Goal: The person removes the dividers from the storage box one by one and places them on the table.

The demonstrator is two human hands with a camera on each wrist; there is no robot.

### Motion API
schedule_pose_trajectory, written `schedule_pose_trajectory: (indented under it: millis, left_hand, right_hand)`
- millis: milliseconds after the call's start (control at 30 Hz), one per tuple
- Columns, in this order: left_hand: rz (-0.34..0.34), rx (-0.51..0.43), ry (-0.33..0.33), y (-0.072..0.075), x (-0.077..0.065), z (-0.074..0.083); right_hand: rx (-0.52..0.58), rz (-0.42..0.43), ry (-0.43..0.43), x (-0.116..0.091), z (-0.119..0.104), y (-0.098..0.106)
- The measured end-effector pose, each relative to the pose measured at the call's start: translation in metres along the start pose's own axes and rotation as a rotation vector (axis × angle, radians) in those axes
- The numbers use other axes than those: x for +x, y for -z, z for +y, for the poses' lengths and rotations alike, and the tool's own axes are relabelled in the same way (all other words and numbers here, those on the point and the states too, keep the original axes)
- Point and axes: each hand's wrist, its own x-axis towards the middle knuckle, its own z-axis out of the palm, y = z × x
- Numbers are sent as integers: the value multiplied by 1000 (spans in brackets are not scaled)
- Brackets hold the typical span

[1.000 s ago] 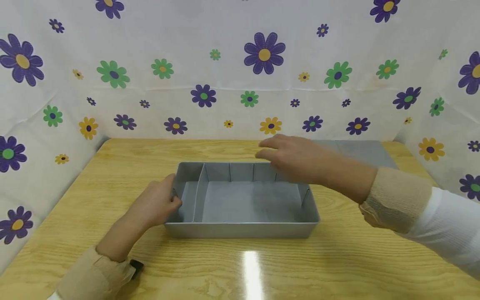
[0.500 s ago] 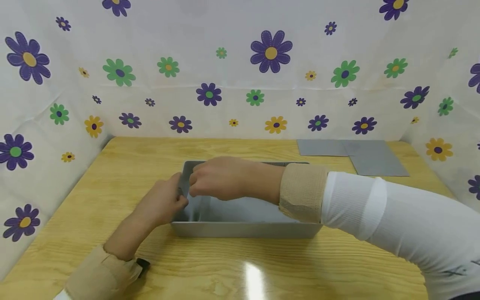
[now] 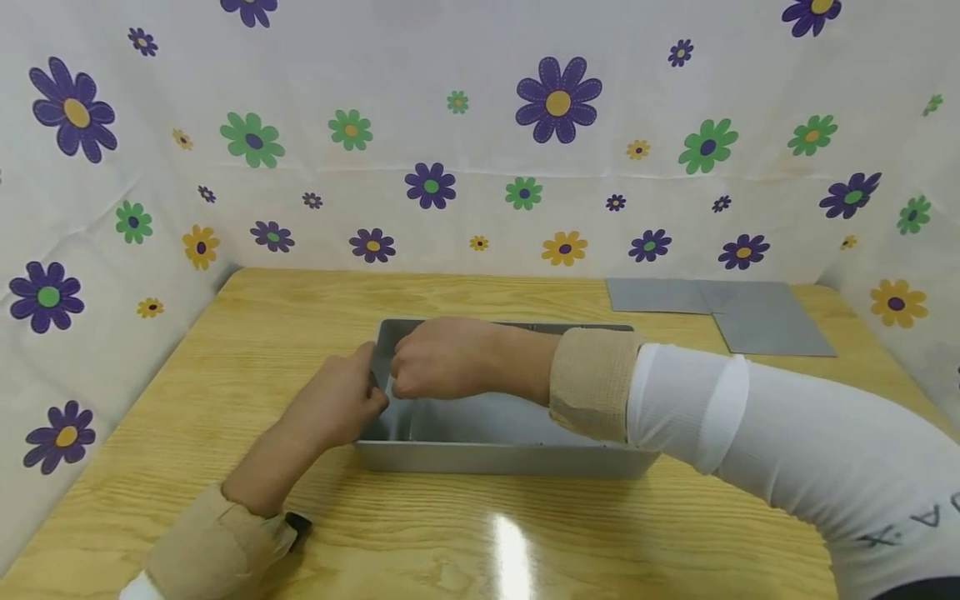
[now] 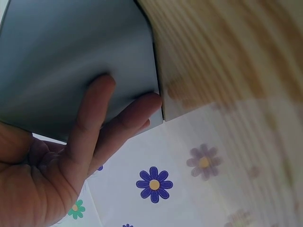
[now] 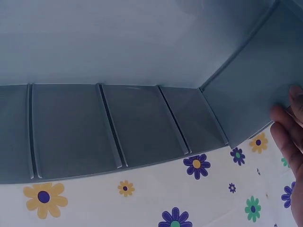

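Note:
A long grey plastic box (image 3: 510, 460) stands on the wooden table. Its left end wall is held by my left hand (image 3: 333, 404); in the left wrist view, fingertips (image 4: 102, 90) lie along the wall's outer face (image 4: 71, 56). Inside, near that end, my right hand (image 3: 453, 358) pinches the top edge of a thin grey divider. The right wrist view shows this divider (image 5: 265, 85) standing across the box, with fingers (image 5: 286, 137) at its upper edge. Slotted ribs (image 5: 113, 127) run down the box's long wall. The right hand and forearm hide part of the interior in the head view.
Two flat grey panels (image 3: 660, 296) (image 3: 776, 321) lie partly overlapping at the table's back right. A white flower-print cloth (image 3: 480, 150) hangs behind and along both sides of the table (image 3: 420, 533).
My right hand has come from above the box's back right side leftward and down onto the divider. The left hand keeps its hold on the end wall. The head view has shifted slightly.

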Motion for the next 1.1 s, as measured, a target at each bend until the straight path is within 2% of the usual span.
schedule_pose_trajectory:
  millis: [100,267,567,767,867,933,1100]
  left_hand:
    - [1,-7,-3,-1,0,2]
    - [-7,-35,-7,-2,1,3]
    - [-30,-29,26,-1,3,5]
    - [-14,-6,4,-1,4,5]
    - [-18,-1,11,-1,4,4]
    - [-23,5,22,-2,4,4]
    - [-24,27,27,-2,2,3]
  right_hand:
    - [-57,6,29,-4,2,3]
    - [-108,51,12,-14,10,18]
    - [-46,251,-32,-50,25,53]
    - [-22,423,-31,-86,35,55]
    - [-31,486,-70,-107,42,48]
    - [-40,499,-114,-121,47,43]
    - [-62,442,-269,-158,58,33]
